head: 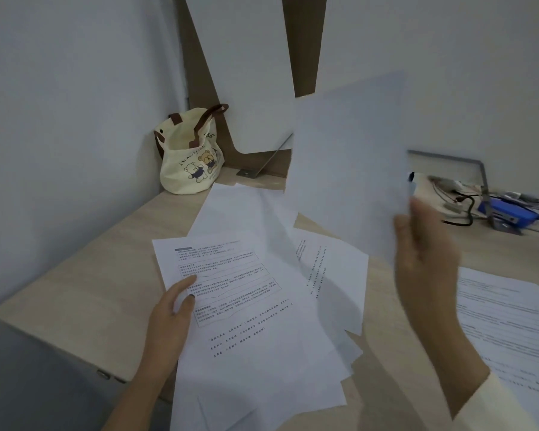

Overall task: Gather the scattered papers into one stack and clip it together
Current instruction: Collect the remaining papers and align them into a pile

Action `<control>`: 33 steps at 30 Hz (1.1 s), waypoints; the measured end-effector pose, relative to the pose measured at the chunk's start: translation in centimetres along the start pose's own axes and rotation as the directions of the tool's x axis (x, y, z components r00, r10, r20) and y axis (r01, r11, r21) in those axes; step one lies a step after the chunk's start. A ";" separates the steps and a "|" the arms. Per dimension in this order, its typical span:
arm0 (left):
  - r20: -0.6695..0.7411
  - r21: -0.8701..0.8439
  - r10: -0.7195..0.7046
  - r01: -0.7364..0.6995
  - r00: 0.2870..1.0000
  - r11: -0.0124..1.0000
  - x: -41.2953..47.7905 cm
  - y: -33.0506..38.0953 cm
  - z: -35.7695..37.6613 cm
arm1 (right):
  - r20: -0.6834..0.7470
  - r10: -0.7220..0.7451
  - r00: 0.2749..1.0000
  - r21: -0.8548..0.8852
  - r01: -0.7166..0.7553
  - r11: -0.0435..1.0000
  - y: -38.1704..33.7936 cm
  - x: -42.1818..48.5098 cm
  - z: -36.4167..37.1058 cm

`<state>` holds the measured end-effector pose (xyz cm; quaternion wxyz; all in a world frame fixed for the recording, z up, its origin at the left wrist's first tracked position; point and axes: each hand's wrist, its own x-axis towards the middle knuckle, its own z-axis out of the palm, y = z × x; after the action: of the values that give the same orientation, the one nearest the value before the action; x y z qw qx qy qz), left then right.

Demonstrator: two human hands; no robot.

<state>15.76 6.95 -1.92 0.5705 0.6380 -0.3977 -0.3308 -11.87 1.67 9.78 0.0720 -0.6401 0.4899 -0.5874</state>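
Loose printed papers [255, 331] fan out in an uneven pile at the near edge of the wooden surface [84, 275], top sheet face up with text boxes, several corners sticking out below and to the right of it. Left hand [168, 325] lies on the left edge of the top sheet, thumb on the print, fingers [185, 283] together and pinching that edge; the underside grip is hidden. More blank-looking sheets [240, 209] stretch from the pile toward the back of the surface. Right of the pile, right hand [423, 256] is raised off the surface, motion-blurred, fingers [417, 219] closed on the lower right corner of a single sheet [349, 163] held upright in the air, blank back toward the camera. Another printed page [507, 315] lies flat on the surface to the right of the pile, beyond the right forearm, apart from the pile. Cream sleeve [504, 405] covers the right arm at the lower right corner. Behind the pile, in the back left corner against the wall, stands a cream tote bag [190, 160] with brown handles and bear print. Far right of the pile, blue device [507, 213] and tangled cables [461, 203] sit at the back, blurred. No clip identifiable.
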 end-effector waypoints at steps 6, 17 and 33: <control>-0.028 -0.094 -0.045 0.042 0.999 0.995 -0.4 1.2 0.3 | 0.600 -0.076 0.797 -0.010 0.103 0.995 3.5 -6.6 4.1; -0.068 -0.011 -0.027 0.026 0.997 1.000 -0.1 0.9 0.2 | 0.736 0.022 0.677 0.192 -0.239 0.952 5.5 -10.3 3.7; -0.015 0.139 0.010 -0.008 1.000 0.990 0.8 -1.3 0.0 | 0.403 0.782 0.476 0.181 -0.879 0.442 7.7 -3.5 0.8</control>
<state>16.31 6.30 -3.19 0.5294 0.6769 -0.4179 -0.2948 -14.75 -0.12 2.02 0.5336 -0.3581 0.6097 -0.4640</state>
